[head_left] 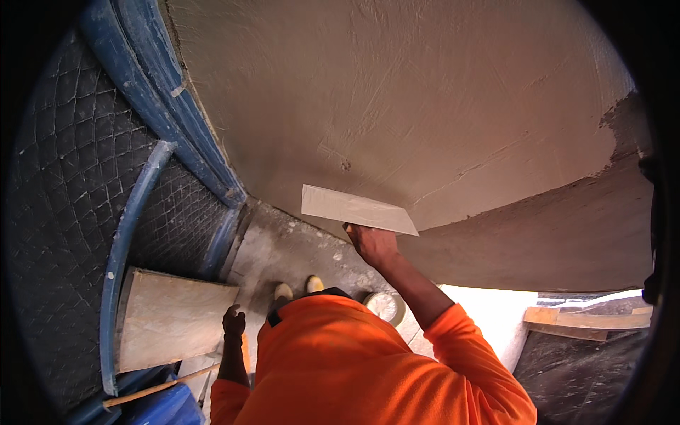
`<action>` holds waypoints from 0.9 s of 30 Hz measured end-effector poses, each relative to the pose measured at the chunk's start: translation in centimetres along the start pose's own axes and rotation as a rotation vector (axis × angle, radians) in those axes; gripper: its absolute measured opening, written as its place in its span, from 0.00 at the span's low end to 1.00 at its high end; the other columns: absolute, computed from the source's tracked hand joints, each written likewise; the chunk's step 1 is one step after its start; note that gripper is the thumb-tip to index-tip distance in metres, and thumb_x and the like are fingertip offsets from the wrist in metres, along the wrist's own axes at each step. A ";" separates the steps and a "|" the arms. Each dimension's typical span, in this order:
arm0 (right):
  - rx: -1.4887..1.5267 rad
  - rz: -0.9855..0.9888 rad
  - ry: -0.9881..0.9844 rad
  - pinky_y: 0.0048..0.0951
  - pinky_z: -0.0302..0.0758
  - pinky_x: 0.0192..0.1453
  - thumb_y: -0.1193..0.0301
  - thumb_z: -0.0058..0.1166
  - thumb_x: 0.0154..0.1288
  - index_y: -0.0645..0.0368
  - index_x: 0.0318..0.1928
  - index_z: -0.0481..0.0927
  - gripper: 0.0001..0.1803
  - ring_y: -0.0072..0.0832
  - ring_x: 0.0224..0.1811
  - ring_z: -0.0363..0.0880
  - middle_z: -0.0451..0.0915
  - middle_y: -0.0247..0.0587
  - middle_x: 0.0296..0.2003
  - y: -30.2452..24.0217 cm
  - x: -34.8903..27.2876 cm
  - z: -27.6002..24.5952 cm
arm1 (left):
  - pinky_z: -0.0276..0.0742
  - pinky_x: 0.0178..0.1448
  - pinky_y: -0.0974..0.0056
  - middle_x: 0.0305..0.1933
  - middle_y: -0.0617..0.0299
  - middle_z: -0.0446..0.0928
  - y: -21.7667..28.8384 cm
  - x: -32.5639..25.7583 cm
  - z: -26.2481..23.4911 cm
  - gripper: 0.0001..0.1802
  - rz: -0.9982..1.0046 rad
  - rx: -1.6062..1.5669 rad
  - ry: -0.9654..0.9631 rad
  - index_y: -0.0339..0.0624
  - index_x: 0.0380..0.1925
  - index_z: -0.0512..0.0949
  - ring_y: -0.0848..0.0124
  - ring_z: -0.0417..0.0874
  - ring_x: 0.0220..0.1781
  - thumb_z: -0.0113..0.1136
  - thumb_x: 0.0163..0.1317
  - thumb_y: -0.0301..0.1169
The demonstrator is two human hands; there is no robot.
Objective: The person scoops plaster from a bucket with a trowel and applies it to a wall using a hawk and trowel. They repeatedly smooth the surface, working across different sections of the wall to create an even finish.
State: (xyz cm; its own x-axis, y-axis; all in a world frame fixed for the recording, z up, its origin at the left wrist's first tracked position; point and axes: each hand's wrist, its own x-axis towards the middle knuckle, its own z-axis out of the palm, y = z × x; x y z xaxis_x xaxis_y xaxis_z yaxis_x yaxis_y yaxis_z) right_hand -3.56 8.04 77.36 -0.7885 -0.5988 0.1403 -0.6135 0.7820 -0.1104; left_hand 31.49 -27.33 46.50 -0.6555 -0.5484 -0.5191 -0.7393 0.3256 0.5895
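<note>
Flat pale metal plastering trowel (358, 210) against the grey wet-plastered wall (425, 106).
Right hand (372, 244) grips it; left hand (234, 322) clasps the plaster-smeared square hawk board (173, 326).

A bright orange fleece top (354, 368) with long sleeves is worn, filling the frame at 6 o'clock. A dark collar edge (304, 301) is seen at its top, and pale yellow shoe toes (297, 287) just above.

Pale grey-white trowel blade (358, 210) in right hand (372, 244), on tan-grey plaster wall (397, 99). Blue frame (166, 92) with dark diamond mesh (67, 191) beyond left hand (234, 322). Orange sleeves (453, 354), yellow shoes (299, 287) below.
</note>
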 end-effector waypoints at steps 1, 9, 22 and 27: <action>0.004 0.029 -0.074 0.51 0.78 0.54 0.59 0.52 0.73 0.58 0.54 0.79 0.19 0.54 0.49 0.83 0.84 0.54 0.46 0.2 0.4 2.0 | 0.79 0.64 0.52 0.55 0.44 0.85 -0.4 -0.2 -0.7 0.24 -0.052 0.016 0.003 0.45 0.57 0.83 0.51 0.85 0.59 0.62 0.57 0.31; 0.203 0.138 -0.276 0.55 0.80 0.48 0.51 0.51 0.75 0.63 0.52 0.72 0.25 0.57 0.42 0.85 0.84 0.61 0.38 2.1 7.0 4.8 | 0.80 0.60 0.54 0.50 0.46 0.85 -4.4 -1.3 -3.5 0.24 -0.096 -0.051 0.060 0.49 0.55 0.84 0.54 0.85 0.54 0.63 0.57 0.32; 0.409 0.152 -0.057 0.52 0.80 0.41 0.51 0.58 0.72 0.61 0.39 0.75 0.22 0.57 0.34 0.83 0.83 0.58 0.31 2.0 2.9 -6.3 | 0.80 0.61 0.57 0.50 0.48 0.86 -6.8 -3.8 -2.1 0.20 -0.149 -0.107 0.034 0.44 0.55 0.83 0.56 0.86 0.53 0.65 0.60 0.28; 0.105 0.145 -0.556 0.55 0.80 0.51 0.52 0.50 0.74 0.62 0.59 0.71 0.27 0.54 0.44 0.86 0.86 0.59 0.41 1.7 -0.4 10.7 | 0.78 0.64 0.57 0.53 0.49 0.85 -4.3 -5.0 -4.5 0.22 -0.191 -0.171 -0.025 0.41 0.57 0.82 0.57 0.84 0.57 0.64 0.61 0.27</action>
State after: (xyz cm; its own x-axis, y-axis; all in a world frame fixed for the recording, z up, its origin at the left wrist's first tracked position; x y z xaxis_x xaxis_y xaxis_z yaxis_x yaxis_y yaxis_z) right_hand -4.71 7.78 66.61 -0.7519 -0.5098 -0.4180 -0.4761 0.8585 -0.1906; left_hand 38.63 -29.46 49.33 -0.5118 -0.5678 -0.6447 -0.8143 0.0816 0.5746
